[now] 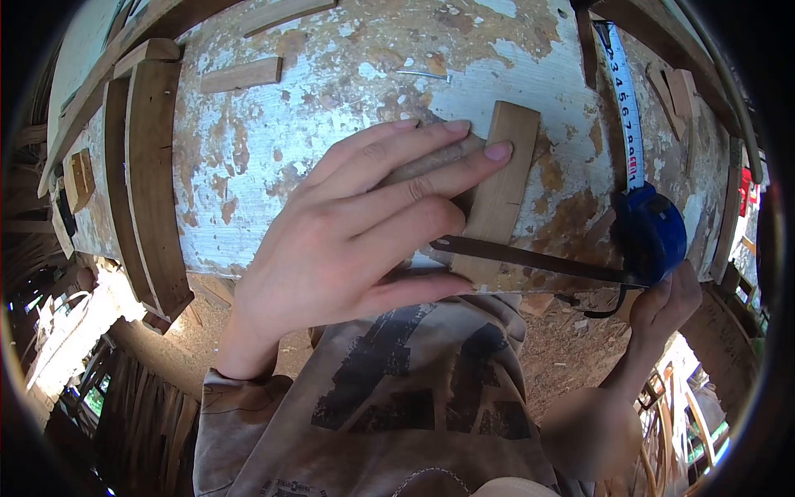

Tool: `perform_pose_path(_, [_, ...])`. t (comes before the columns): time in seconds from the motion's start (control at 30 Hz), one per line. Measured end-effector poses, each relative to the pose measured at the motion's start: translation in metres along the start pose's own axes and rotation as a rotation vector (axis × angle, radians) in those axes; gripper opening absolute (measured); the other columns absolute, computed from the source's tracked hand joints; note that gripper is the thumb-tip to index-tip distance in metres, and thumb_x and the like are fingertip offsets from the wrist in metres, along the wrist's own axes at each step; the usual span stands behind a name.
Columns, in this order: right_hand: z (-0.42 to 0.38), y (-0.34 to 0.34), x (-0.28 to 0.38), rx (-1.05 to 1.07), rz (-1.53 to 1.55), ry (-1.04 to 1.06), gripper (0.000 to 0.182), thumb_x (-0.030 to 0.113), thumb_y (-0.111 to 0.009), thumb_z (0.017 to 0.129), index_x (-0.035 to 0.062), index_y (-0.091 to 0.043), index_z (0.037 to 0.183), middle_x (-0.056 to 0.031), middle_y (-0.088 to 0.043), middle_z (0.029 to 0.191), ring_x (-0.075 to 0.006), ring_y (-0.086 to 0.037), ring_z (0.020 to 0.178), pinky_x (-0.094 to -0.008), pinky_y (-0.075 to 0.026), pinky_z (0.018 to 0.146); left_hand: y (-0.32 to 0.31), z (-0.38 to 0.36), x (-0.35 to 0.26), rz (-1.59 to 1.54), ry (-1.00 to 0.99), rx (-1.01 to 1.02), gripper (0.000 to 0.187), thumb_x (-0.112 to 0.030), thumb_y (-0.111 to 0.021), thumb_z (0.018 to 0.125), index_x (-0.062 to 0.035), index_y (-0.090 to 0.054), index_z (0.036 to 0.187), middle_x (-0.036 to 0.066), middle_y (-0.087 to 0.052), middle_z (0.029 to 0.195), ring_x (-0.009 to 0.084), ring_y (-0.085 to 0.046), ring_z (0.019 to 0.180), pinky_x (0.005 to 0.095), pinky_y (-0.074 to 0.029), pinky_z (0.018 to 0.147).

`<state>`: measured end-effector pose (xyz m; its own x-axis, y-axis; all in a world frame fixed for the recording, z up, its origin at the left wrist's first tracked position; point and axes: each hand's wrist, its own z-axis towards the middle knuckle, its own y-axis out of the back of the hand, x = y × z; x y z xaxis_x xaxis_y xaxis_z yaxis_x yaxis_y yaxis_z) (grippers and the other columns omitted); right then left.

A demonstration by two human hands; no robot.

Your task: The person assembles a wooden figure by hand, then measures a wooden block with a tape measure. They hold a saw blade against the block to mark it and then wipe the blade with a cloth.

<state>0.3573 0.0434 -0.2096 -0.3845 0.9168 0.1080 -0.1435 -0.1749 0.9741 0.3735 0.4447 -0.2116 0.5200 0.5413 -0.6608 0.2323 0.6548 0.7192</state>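
Note:
My left hand (356, 224) lies over the worktable (224, 174), its fingers wrapped over a short wooden piece (439, 159) mostly hidden beneath them. One fingertip reaches a flat wooden strip (515, 170) standing out to the right of the hand. A long dark narrow blade (538, 260) crosses the lower part of this strip, its tip beside my left hand. The blade's other end runs to my right hand (669, 300), which is closed around it; the grip is partly hidden behind the blue tape measure (652, 232).
The tape measure's pulled-out tape (623, 108) points to the far edge. Loose wood pieces (242, 74) and a nail (424, 74) lie at the back. A wooden frame (153, 182) stands left, and small blocks (681, 93) lie right.

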Motion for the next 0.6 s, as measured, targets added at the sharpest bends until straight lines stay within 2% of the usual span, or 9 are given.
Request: perform_pose_path(0.6, [-0.0004, -0.0003, -0.0003, -0.01, -0.031, 0.011, 0.056, 0.036, -0.029, 0.108, -0.0012, -0.067, 0.093, -0.0169, -0.057, 0.074, -0.0356, -0.058, 0.063, -0.0442, -0.039, 0.057, 0.0003, 0.0002, -0.0014, 0.007, 0.006, 0.003, 0.042, -0.043, -0.086, 0.069, -0.0099, -0.067, 0.085, 0.014, -0.067, 0.138, 0.0353, -0.058, 0.134, 0.0479, -0.042, 0.112])
